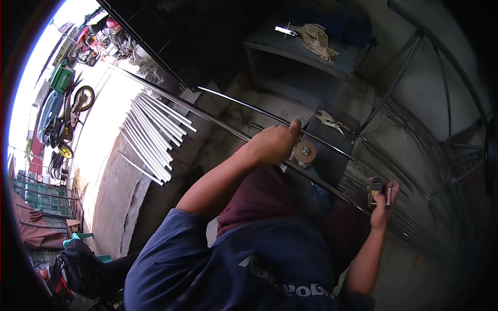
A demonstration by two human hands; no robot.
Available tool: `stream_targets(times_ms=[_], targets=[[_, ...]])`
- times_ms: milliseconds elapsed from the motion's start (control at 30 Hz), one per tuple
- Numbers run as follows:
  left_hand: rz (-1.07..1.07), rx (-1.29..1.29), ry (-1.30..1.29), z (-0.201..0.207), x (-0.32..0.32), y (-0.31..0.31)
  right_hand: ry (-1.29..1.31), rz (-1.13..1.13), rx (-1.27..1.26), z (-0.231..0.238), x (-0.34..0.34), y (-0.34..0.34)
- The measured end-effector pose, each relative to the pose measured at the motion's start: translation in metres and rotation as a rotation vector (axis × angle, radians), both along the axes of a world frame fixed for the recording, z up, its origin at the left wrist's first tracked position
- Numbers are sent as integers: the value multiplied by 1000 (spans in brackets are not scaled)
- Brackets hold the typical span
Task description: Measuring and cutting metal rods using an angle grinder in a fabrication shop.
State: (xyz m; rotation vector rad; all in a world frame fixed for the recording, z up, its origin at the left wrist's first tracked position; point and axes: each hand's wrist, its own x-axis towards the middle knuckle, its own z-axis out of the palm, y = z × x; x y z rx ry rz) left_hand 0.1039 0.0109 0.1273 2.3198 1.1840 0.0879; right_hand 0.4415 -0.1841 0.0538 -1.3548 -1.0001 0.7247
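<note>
My left hand (275,145) is closed near the middle of a thin metal rod (241,107), which slants from upper left to lower right. Under that wrist a longer metal tube (212,119) runs across, over my lap. Just right of the left hand is a round brown disc (305,151) with a metal nut at its centre. Off to the right, my right hand (388,202) is wrapped round a black and yellow tape measure (373,195). A slim marker (389,197) with a red part is also held between its fingers.
Locking pliers (332,122) rest on a dark surface beyond the disc. Several cut tubes (155,129) lie fanned out at left. A workbench (259,49) with a cloth (316,41) stands at the back. Bent metal frames (404,72) and rods occupy the right; a motorbike (65,124) is outside.
</note>
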Motion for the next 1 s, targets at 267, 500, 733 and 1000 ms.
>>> stream_targets(times_ms=[267,500,733,1000], targets=[[-41,-201,-367,7,19,-22,487,376,-92,34,-33,13],[-241,112,-488,19,37,-33,175,524,-34,64,-58,25],[-326,189,-594,25,44,-35,54,573,-33,78,-56,29],[-405,253,-628,34,54,-43,13,572,-80,77,-56,26]])
